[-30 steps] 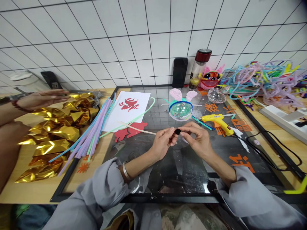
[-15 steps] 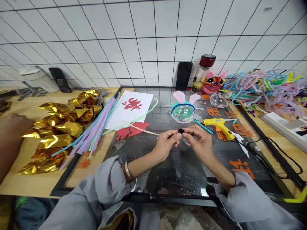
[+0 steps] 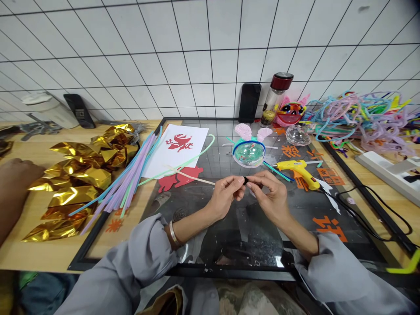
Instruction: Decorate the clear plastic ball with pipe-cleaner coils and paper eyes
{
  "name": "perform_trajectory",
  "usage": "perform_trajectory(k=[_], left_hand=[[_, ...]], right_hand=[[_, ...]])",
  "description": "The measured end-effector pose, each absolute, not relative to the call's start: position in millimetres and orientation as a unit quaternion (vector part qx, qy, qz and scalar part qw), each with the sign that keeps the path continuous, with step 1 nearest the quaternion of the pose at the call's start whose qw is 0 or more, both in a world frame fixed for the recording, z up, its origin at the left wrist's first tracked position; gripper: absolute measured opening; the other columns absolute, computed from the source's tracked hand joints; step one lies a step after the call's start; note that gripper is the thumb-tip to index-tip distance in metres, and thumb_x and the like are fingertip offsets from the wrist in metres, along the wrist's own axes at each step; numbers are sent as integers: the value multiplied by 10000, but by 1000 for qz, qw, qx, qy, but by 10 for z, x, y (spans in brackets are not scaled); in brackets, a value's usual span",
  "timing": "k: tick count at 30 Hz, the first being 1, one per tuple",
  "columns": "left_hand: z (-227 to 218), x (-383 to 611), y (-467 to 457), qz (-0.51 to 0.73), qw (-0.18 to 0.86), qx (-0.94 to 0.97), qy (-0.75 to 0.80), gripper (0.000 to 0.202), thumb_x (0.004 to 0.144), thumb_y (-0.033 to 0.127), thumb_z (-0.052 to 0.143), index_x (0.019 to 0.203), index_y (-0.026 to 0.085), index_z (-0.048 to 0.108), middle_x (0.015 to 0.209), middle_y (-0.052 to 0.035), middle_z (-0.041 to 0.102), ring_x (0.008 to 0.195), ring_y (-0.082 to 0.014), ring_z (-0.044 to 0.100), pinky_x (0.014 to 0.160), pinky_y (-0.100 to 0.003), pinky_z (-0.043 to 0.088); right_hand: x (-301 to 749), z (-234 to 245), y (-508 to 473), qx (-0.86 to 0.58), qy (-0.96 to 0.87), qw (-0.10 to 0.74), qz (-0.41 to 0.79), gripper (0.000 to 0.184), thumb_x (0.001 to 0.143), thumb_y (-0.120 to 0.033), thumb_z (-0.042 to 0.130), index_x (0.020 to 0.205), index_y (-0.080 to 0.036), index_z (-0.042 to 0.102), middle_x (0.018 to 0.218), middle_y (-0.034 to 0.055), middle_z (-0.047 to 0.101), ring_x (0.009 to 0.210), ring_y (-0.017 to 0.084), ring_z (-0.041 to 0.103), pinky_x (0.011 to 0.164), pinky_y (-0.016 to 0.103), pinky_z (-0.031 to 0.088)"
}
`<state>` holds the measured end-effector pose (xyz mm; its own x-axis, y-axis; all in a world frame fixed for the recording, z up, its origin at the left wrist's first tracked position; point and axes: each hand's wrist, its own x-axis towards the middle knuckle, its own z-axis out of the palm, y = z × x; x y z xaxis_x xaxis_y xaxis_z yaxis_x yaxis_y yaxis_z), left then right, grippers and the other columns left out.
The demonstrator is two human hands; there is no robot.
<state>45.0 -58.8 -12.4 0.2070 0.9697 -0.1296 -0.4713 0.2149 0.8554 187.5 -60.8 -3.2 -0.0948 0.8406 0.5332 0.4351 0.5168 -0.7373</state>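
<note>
A small black fuzzy-looking piece (image 3: pixel 246 180) is pinched between my two hands over the glass-topped board; its exact kind is too small to tell. My left hand (image 3: pixel 227 195) grips it between thumb and fingertips. From the other side, my right hand (image 3: pixel 269 192) holds its edge with fingers closed. Just beyond them lies a clear plastic dome (image 3: pixel 248 154) with green inside, a blue rim and pink fuzzy ears. A yellow hot glue gun (image 3: pixel 300 169) rests to the right of it, beside blue and teal pipe cleaners (image 3: pixel 278 172).
Pipe cleaners (image 3: pixel 126 175), gold foil (image 3: pixel 77 179) and white paper with a red cutout (image 3: pixel 154 162) lie left. A phone (image 3: pixel 250 103), a bottle (image 3: pixel 276 98), an empty clear dome (image 3: pixel 298 136) and tangled pipe cleaners (image 3: pixel 354 118) stand behind. A power strip (image 3: pixel 387 173) sits right. Another person's arm (image 3: pixel 16 183) reaches in left.
The black piece has turned in my fingertips, its round face less visible now. Both hands stay nearly in place, and the whole view has shifted slightly.
</note>
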Motion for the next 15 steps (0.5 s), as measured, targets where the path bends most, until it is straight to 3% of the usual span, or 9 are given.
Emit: perform_trajectory(k=[15], left_hand=[[-126, 415, -570, 512, 691, 345, 377, 327, 615, 398, 790, 667, 113, 639, 556, 21, 553, 468, -41, 444, 461, -198, 302]], right_hand=[[1854, -31, -614, -450, -685, 505, 269, 145, 814, -230, 620, 916, -216, 722, 821, 26, 653, 717, 137, 598, 621, 268, 486]])
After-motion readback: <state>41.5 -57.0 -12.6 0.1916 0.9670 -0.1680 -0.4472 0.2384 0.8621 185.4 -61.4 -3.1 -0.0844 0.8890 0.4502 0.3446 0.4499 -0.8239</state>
